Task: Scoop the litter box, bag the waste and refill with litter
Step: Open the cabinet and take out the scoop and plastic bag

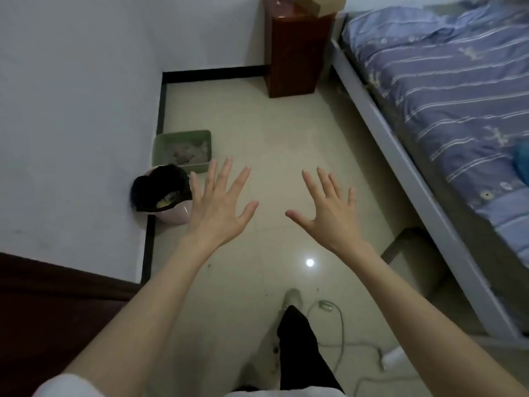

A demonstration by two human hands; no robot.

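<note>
A pink bin (174, 213) lined with a black bag (156, 186) stands just left of the left hand (217, 204), its rim overlapped in view by that hand's little finger. Beyond the right hand (329, 213), well apart, stands a brown cabinet (297, 53); to its right runs a bed (446, 90) with a striped blue cover. Below the right hand, near the person's shoe (292, 299), a cable (337, 322) lies looped on the floor.

Both hands hover with fingers spread wide, palms down, holding nothing. The green litter box (183, 149) sits on the floor beyond and left of the left hand, against the white wall (71, 110), touching the bin; grey clumped litter shows inside.

The floor (272, 133) is glossy pale tile with a dark baseboard.
</note>
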